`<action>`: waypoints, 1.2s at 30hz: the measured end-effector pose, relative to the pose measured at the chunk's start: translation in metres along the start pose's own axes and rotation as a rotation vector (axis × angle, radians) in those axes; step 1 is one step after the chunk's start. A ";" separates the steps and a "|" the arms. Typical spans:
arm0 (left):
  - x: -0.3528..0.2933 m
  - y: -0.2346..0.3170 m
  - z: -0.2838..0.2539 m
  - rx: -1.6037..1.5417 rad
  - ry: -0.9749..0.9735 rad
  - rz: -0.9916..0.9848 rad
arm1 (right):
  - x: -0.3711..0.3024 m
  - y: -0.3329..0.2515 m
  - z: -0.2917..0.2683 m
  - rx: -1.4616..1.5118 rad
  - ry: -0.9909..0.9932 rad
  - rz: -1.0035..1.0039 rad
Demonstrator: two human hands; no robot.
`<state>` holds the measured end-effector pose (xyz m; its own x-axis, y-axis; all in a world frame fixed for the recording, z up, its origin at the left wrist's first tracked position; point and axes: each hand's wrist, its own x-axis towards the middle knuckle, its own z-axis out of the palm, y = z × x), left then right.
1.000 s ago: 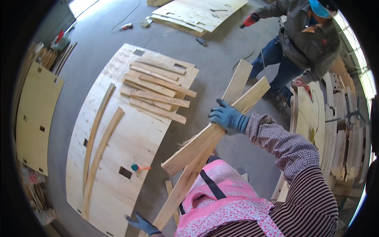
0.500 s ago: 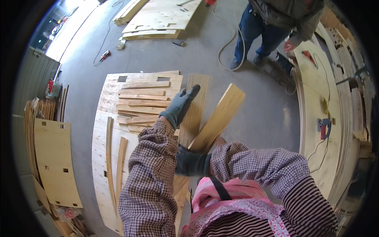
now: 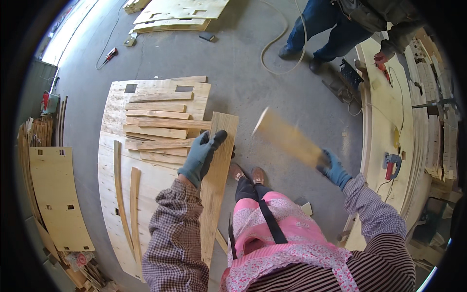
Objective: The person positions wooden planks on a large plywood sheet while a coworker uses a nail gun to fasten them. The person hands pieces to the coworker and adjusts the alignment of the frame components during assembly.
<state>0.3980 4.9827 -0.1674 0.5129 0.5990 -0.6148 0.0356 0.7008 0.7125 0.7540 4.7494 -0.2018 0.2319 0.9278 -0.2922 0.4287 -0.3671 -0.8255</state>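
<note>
My left hand (image 3: 198, 156), in a teal work glove with dark fingertips, is closed around the edge of a long wooden board (image 3: 217, 185). That board stands tilted toward me, its upper end above the hand. Out to the right, my gloved right hand (image 3: 335, 169) grips one end of a shorter, paler wooden plank (image 3: 284, 136), which is smeared by motion. To the left of the long board, several narrow wood strips (image 3: 158, 122) lie side by side on a plywood sheet (image 3: 114, 168); two longer strips (image 3: 134, 209) lie nearer me.
A person (image 3: 335, 29) stands at the upper right by a plywood-topped bench (image 3: 389, 112) with a red-and-grey power tool (image 3: 392, 166). A hose (image 3: 266, 53) curls across the floor. Plywood sheets (image 3: 177, 14) are stacked at the far side; another panel (image 3: 58, 190) leans at left.
My right hand has swung out to the right with the shorter plank, away from the long board. My left hand keeps hold of the long board. The view has shifted.
</note>
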 end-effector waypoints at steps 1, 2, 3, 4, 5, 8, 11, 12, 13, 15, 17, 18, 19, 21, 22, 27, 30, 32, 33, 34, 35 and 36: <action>0.004 -0.003 -0.003 -0.020 0.001 0.012 | 0.010 0.021 0.003 0.314 0.090 0.211; 0.009 -0.006 -0.002 -0.048 0.009 0.018 | 0.025 0.029 0.004 0.241 0.157 0.263; 0.012 -0.003 -0.001 -0.009 0.018 0.001 | 0.040 0.036 0.004 0.167 0.223 0.312; 0.018 -0.013 -0.001 -0.005 0.032 0.021 | 0.044 0.040 0.007 0.092 0.274 0.380; 0.024 -0.022 -0.002 0.009 0.048 0.036 | 0.058 0.023 0.014 0.239 0.281 0.304; 0.023 -0.012 0.023 -0.084 0.038 -0.049 | 0.103 0.020 0.029 0.290 0.268 0.181; 0.030 -0.014 0.036 0.015 0.051 -0.036 | 0.144 0.041 0.041 0.194 0.176 0.162; 0.033 -0.016 0.040 0.017 0.075 -0.016 | 0.154 0.045 0.045 0.195 0.151 0.134; 0.038 -0.020 0.044 0.017 0.100 -0.003 | 0.167 0.048 0.048 0.201 0.135 0.085; 0.044 -0.034 0.054 0.044 0.144 -0.001 | 0.186 0.057 0.055 0.232 0.115 -0.036; 0.059 -0.044 0.063 0.108 0.163 0.006 | 0.214 0.064 0.054 0.282 0.136 -0.206; 0.064 -0.048 0.070 0.115 0.170 -0.018 | 0.227 0.070 0.048 0.449 0.059 -0.055; 0.069 -0.050 0.075 0.123 0.174 -0.043 | 0.244 0.076 0.042 0.611 -0.015 0.102; 0.076 -0.063 0.084 0.129 0.194 -0.070 | 0.271 0.066 0.025 0.509 -0.238 0.129; 0.080 -0.068 0.089 0.180 0.197 -0.076 | 0.282 0.062 0.021 0.149 -0.276 -0.137; 0.088 -0.040 0.117 0.447 0.166 -0.131 | 0.325 0.094 0.016 -0.041 -0.466 -0.053; 0.091 -0.025 0.126 0.524 0.122 -0.128 | 0.323 0.064 0.028 -0.407 -0.416 0.236; 0.099 -0.020 0.130 0.587 0.160 0.058 | 0.324 0.059 0.011 -0.397 -0.373 0.320; 0.097 -0.024 0.141 0.613 0.172 0.026 | 0.321 0.067 0.005 -0.299 -0.378 0.300; 0.091 -0.017 0.145 0.571 0.128 -0.025 | 0.330 0.080 0.009 -0.226 -0.431 0.270; 0.089 -0.016 0.154 0.559 0.134 0.005 | 0.334 0.089 0.008 -0.170 -0.442 0.270; 0.096 -0.013 0.161 0.598 0.128 0.026 | 0.335 0.096 0.003 -0.121 -0.428 0.285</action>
<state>0.5849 4.9694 -0.1812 0.4145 0.6808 -0.6039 0.5185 0.3687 0.7715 0.8706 5.0253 -0.3802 -0.0121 0.7249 -0.6888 0.5041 -0.5905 -0.6303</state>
